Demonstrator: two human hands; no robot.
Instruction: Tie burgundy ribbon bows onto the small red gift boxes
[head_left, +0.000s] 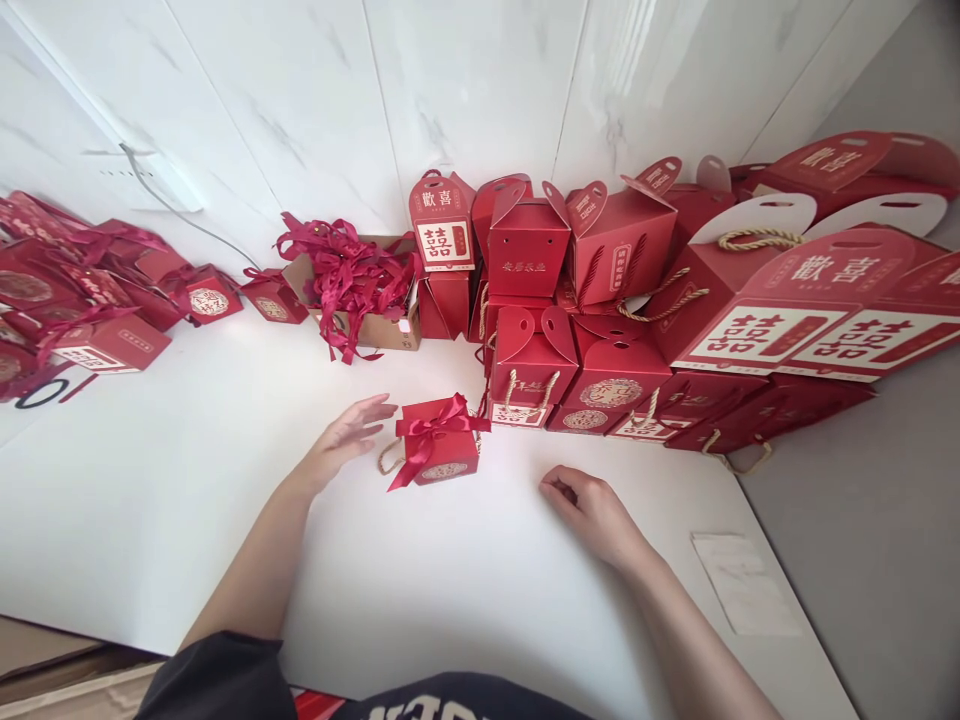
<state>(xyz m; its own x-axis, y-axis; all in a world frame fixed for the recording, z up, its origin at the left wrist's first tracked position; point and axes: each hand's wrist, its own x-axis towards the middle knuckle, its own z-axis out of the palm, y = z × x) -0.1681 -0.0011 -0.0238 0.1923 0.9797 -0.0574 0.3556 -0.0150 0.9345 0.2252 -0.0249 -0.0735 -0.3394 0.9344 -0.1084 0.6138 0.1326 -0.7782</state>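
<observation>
A small red gift box (459,455) with a gold round emblem stands on the white table, a dark pink ribbon bow (435,428) tied over its top. Rope handles show at its two sides. Just left of the box, my left hand (349,437) is raised with fingers apart, holding nothing; a small gap separates it from the box. My right hand (589,505) lies on the table to the right of the box, apart from it. Its fingers are curled in, and nothing shows in them.
Behind, a cardboard box (401,335) overflows with pink ribbons (349,270). Stacked red gift boxes (529,250) with rope handles line the back right. More ribboned boxes (124,340) are heaped at left. A white paper (746,585) lies at right; a cable (184,215) runs down the wall.
</observation>
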